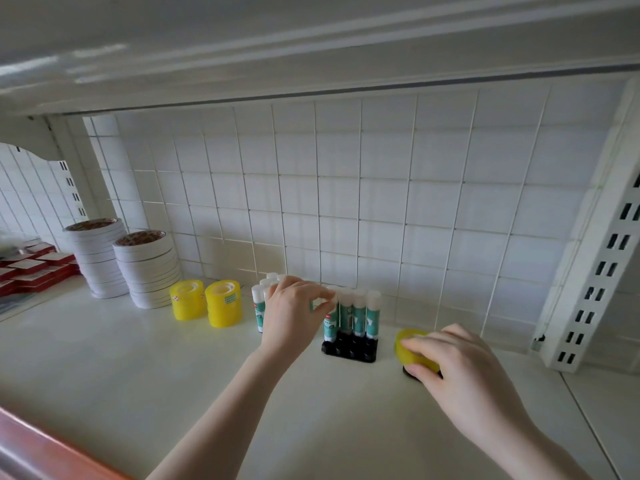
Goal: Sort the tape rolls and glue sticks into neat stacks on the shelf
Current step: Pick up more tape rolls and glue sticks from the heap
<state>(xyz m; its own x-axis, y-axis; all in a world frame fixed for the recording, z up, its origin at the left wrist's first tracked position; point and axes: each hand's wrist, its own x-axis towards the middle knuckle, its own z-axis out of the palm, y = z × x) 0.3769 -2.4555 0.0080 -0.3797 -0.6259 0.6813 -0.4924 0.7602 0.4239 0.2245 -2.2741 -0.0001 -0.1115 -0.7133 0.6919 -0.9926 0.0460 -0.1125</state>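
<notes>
On the white shelf point(138, 368), a row of green-and-white glue sticks point(360, 315) stands upright in a black holder point(349, 349). My left hand point(294, 313) pinches the white cap of the leftmost stick in that row. More glue sticks point(259, 306) stand behind and left of that hand, partly hidden. My right hand point(460, 365) grips a yellow tape roll point(408, 344) lying on a small black object point(412, 372). Two stacks of yellow tape rolls point(188, 299) point(223, 303) stand to the left. Two tall stacks of white tape rolls point(100, 258) point(147, 268) rise beyond them.
Red boxes point(31, 268) lie piled at the far left. A wire grid panel point(346, 202) forms the back wall. A slotted white upright point(595, 271) closes the right side. An upper shelf point(311, 46) hangs overhead. A reddish-brown edge point(41, 448) runs along the front left.
</notes>
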